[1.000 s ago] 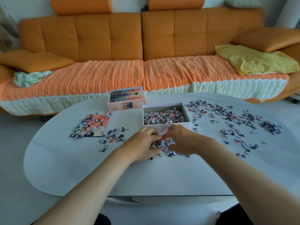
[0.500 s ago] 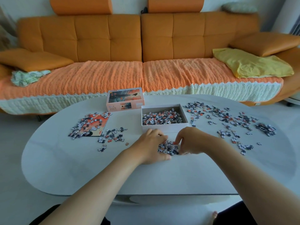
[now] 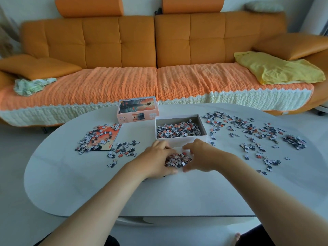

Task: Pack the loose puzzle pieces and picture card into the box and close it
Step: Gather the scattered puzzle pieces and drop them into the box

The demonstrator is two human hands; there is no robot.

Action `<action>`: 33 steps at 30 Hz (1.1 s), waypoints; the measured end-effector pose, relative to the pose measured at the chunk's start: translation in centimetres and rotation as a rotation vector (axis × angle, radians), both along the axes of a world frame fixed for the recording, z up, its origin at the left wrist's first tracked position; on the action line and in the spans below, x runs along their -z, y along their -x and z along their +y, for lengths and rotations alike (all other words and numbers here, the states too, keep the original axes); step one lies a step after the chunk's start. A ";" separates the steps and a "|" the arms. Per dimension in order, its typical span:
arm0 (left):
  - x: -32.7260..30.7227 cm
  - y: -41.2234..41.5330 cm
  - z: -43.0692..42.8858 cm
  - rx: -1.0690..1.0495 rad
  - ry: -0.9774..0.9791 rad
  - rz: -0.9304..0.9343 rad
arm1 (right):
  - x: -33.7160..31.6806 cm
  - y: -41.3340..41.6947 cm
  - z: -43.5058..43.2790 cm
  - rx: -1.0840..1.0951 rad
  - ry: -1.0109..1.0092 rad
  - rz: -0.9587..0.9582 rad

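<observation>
The lid (image 3: 137, 108) lies at the far side of the white worktop (image 3: 85, 185), its top printed with an orange sunset scene and a dark figure. A smaller copy of the scene and some white print sit on its pink front wall (the lettering is too small to read).

Just right of the lid stands the box (image 3: 170, 141), open, white-walled and partly filled with grey, white and coral pieces. Directly in front of the box, on the worktop, is a heap of pieces (image 3: 177, 159). The left hand (image 3: 156, 161) and right hand (image 3: 201, 157) cup the heap from either side, fingers curled in round it and touching it.

The picture card (image 3: 106, 134) lies flat to the left, apart from the box, showing orange and cream with a dark shape at its near edge. Loose pieces cover much of its left half, and more lie scattered just beside its near right corner (image 3: 122, 151).

To the right of the box a wide scatter of pieces (image 3: 248, 132) spreads over the worktop, ending in a denser small pile (image 3: 294, 141) at the far right.
</observation>
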State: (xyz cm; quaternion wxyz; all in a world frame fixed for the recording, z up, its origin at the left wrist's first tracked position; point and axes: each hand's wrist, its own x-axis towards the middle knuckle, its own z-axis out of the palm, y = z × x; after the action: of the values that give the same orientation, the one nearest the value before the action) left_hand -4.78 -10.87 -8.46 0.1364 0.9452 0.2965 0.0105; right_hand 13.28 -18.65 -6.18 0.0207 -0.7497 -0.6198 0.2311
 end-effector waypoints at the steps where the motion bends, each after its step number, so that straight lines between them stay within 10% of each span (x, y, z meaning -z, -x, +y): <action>1: 0.0 0.0 0.0 -0.007 0.022 -0.024 | 0.1 0.3 0.2 -0.010 -0.024 0.019; 33: -3.5 -0.1 2.2 -0.241 0.223 -0.369 | -3.0 0.7 2.6 0.094 -0.291 0.308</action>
State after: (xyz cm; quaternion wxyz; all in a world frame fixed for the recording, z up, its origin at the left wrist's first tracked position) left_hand -4.68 -8.70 -4.94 0.2896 0.8642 0.3763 0.1664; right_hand 12.58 -16.07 -3.17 0.2339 -0.7227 -0.6006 0.2495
